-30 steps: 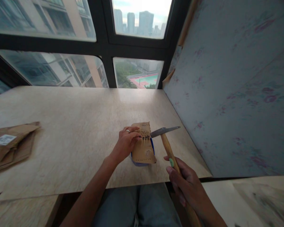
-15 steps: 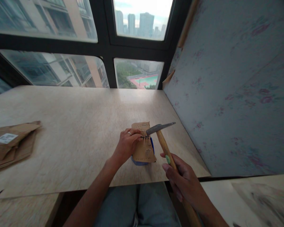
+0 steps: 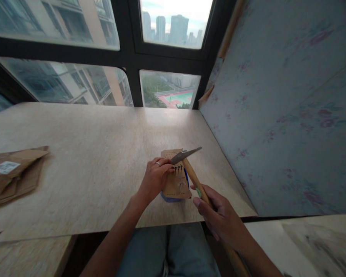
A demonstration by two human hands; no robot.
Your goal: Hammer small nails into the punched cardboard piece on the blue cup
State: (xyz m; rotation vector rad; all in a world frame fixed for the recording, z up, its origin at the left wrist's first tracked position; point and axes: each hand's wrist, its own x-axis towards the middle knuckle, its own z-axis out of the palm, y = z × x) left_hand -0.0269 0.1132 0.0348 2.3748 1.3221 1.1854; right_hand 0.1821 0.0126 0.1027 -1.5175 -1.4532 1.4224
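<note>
A tan leather piece point(image 3: 177, 184) with rows of punched holes lies on a blue pad point(image 3: 168, 197) near the table's front edge. My left hand point(image 3: 154, 177), with a ring on one finger, is closed in a pinch on a pronged punch point(image 3: 176, 167) that stands on the leather. My right hand point(image 3: 219, 215) grips the wooden handle of a hammer point(image 3: 190, 171). The hammer's metal head point(image 3: 186, 154) hovers just above the punch's top, over the leather.
The pale wooden table point(image 3: 98, 154) runs back to a dark-framed window. Folded brown paper packaging point(image 3: 11, 173) lies at the far left. A blue-grey patterned board point(image 3: 282, 107) leans along the table's right side. My legs in jeans point(image 3: 173, 250) show below the front edge.
The hammer has swung left, its head moving from right of the leather to directly over the punch. My right hand moved in with it. The left hand stayed put.
</note>
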